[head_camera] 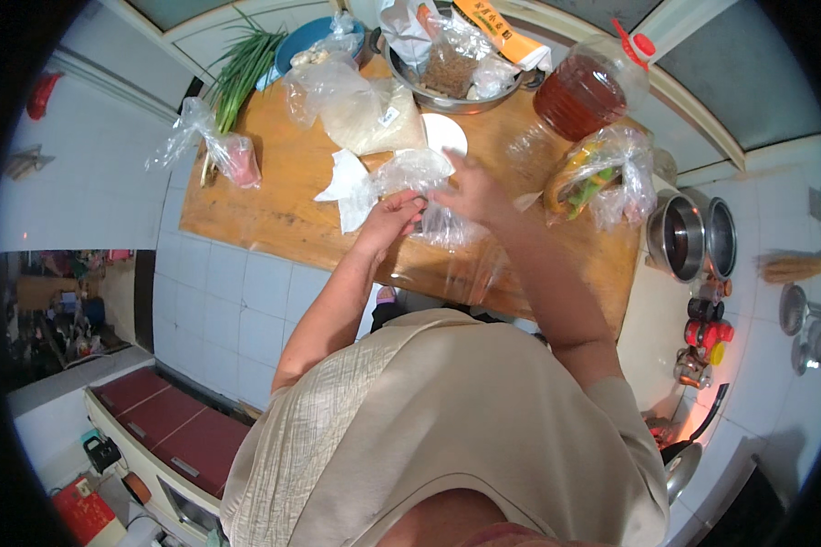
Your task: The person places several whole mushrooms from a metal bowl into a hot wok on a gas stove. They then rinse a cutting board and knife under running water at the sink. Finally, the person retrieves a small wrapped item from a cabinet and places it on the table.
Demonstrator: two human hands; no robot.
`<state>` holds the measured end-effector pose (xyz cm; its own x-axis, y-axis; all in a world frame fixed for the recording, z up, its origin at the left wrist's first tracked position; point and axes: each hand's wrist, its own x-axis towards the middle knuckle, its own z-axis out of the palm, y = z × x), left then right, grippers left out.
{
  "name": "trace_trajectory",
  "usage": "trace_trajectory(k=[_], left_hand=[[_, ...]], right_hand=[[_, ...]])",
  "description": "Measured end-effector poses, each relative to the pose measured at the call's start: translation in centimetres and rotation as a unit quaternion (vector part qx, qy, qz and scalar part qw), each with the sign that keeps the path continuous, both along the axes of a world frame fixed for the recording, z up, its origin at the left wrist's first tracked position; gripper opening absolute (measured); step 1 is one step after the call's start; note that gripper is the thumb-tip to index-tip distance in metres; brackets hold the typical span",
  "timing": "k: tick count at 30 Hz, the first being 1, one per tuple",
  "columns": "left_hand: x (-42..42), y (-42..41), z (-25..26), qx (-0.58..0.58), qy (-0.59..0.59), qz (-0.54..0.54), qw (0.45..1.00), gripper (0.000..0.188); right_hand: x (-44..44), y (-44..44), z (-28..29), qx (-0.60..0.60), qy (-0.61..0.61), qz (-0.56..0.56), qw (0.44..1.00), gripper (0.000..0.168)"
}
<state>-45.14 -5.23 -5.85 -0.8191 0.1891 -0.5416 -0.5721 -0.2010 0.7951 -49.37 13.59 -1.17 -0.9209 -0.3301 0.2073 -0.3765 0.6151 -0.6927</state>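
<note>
My left hand [391, 222] is over the wooden table, its fingertips pinched on a small dark object [421, 201] that is mostly hidden. Motion blurs my right hand [475, 188]; its fingers are spread and nothing shows between them. Beneath and between both hands lies a crumpled clear plastic bag [451, 229]. Torn white paper [352, 191] rests beside my left hand. Beyond the hands is a round white disc [446, 135], perhaps a lid or small plate. Next to it sits a clear bag of pale grain or powder [373, 119].
Along the table's [274, 212] far side are spring onions [246, 61], a blue basin [308, 41], a metal pan [445, 102] of bags and a large jug of red-brown liquid [581, 96]. Bagged vegetables [581, 181] lie right, bagged pink meat [239, 161] left. Metal bowls [676, 232] stand on the right counter.
</note>
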Motion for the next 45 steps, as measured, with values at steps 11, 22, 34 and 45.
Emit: trace_trajectory(k=[11, 22, 34, 45], left_hand=[[0.0, 0.4, 4.4, 0.198, 0.024, -0.008, 0.98, 0.048], [1.2, 1.3, 4.6, -0.254, 0.35, -0.2, 0.879, 0.045], [0.8, 2.3, 7.9, 0.169, 0.099, 0.01, 0.981, 0.031], [-1.2, 0.0, 4.4, 0.175, 0.093, 0.083, 0.977, 0.028]], right_hand=[[1.4, -0.4, 1.2, -0.105, -0.102, 0.004, 0.989, 0.021], [-0.5, 1.8, 9.2, -0.429, -0.168, -0.074, 0.884, 0.02], [-2.4, 5.0, 13.1, -0.563, -0.181, -0.073, 0.803, 0.041], [1.0, 8.0, 11.2, -0.358, -0.215, -0.062, 0.907, 0.028]])
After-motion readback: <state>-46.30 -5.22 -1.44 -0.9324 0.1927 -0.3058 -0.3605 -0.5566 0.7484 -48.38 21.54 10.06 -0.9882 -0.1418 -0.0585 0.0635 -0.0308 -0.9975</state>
